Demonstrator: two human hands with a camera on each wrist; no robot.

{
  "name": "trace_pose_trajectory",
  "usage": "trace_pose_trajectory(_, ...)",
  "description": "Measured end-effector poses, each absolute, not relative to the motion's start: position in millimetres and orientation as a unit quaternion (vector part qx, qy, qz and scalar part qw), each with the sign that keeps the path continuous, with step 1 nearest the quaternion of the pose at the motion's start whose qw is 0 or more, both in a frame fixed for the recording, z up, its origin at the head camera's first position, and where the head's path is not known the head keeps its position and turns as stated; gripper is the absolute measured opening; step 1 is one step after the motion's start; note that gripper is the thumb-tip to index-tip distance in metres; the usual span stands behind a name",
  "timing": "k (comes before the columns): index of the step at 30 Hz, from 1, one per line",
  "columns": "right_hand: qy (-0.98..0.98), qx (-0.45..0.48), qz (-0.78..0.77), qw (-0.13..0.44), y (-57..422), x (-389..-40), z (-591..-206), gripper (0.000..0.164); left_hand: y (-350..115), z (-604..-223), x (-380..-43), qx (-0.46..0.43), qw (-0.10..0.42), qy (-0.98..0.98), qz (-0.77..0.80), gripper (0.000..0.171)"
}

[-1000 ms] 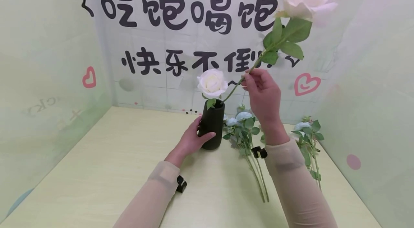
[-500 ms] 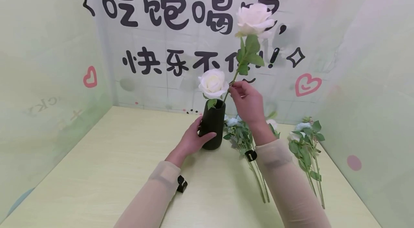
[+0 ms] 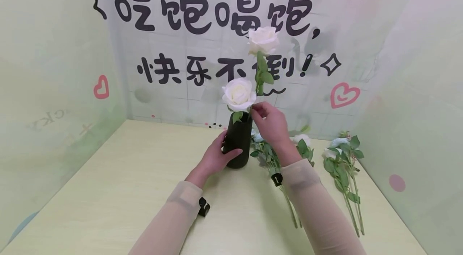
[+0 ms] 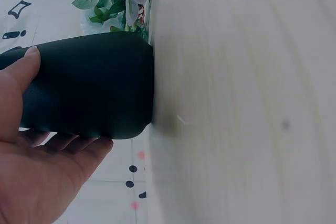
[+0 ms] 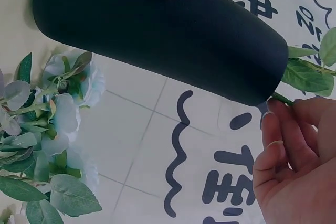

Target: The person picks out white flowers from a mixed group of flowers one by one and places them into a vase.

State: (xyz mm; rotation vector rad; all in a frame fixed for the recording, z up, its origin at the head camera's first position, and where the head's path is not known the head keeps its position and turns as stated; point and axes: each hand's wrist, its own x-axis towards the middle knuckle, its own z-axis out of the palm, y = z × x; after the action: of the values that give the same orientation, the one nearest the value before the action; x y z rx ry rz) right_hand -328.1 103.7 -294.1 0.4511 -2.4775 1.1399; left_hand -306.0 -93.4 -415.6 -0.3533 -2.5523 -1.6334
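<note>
Clock centred on vase, head view. Tall matte-black cylindrical vase [image 3: 237, 142] stood on pale wood-grain tabletop [image 3: 123, 182], gripped by left hand [image 3: 213, 158] at 8 o'clock. Full-bloomed white rose [image 3: 238, 95] at 12 judged already placed. Long-stemmed white rose [image 3: 263, 40] toward 1: green stem pinched at vase rim by right hand [image 3: 271, 124] at 2; insertion judged under way, depth hidden. Judged remaining on tabletop: pale-blue leafy blooms [image 3: 267, 154] near 4, white leafy bloom [image 3: 302, 139] at 3, blue-and-white leafy bunch [image 3: 340, 166] between 3 and 4, farther out.
</note>
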Motion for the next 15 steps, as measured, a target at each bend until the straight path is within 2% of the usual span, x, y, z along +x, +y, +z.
trace_pose_trajectory(15, -0.888, 0.158, 0.397, 0.17, 105.3, -323.6, -298.2, 0.022, -92.8, -413.9, -304.2, -0.108, 0.043, -0.837, -0.534, 0.088)
